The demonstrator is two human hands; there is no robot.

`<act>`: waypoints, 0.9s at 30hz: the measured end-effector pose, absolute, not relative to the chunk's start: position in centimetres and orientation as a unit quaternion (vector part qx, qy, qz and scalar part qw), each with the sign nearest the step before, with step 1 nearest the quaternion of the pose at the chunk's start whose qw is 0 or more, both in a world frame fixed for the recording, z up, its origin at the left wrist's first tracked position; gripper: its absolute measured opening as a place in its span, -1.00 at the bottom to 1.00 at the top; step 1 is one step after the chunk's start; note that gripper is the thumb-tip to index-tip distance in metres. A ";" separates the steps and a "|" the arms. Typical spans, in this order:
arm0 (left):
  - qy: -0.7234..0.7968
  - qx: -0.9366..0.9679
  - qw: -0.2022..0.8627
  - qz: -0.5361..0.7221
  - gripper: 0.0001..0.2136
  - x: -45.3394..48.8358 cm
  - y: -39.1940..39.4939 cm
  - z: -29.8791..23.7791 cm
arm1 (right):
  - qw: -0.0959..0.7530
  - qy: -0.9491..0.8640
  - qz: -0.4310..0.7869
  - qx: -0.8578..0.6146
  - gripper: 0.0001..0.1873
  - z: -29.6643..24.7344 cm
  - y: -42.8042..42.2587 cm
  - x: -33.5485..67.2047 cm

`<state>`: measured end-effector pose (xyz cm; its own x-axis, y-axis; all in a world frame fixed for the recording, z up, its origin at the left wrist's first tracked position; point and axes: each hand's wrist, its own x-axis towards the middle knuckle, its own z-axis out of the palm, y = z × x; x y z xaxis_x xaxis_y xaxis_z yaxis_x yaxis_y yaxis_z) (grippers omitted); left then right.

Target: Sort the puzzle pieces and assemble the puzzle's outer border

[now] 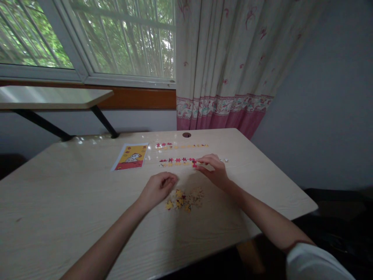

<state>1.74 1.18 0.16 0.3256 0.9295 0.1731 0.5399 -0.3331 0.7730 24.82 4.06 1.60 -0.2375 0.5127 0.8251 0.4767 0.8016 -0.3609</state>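
My right hand pinches a red puzzle piece between thumb and fingertips, at the right part of a row of red puzzle pieces. Just below that row runs a line of yellow puzzle pieces. My left hand rests on the table with its fingers curled in, and nothing shows in it. Close to its right lies a loose pile of puzzle pieces, some yellow side up and others plain brownish. To the left of the rows is a printed picture sheet with a white cartoon animal on yellow and red.
Farther back on the wooden table lie a short red row and a longer yellow row of pieces. A pale piece sits beyond my right hand. A cable hole is near the back edge; a raised shelf stands back left.
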 end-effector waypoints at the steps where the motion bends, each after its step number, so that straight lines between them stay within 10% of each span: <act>1: 0.482 0.781 0.271 0.290 -0.81 1.5 1.2 0.3 | 0.530 -0.787 0.016 -0.316 -0.84 1.5 4.1 24.9; 27: 0.456 0.864 0.102 0.187 -0.82 0.4 1.3 0.4 | 0.212 -0.766 0.181 -0.579 -0.73 -0.3 21.8 16.9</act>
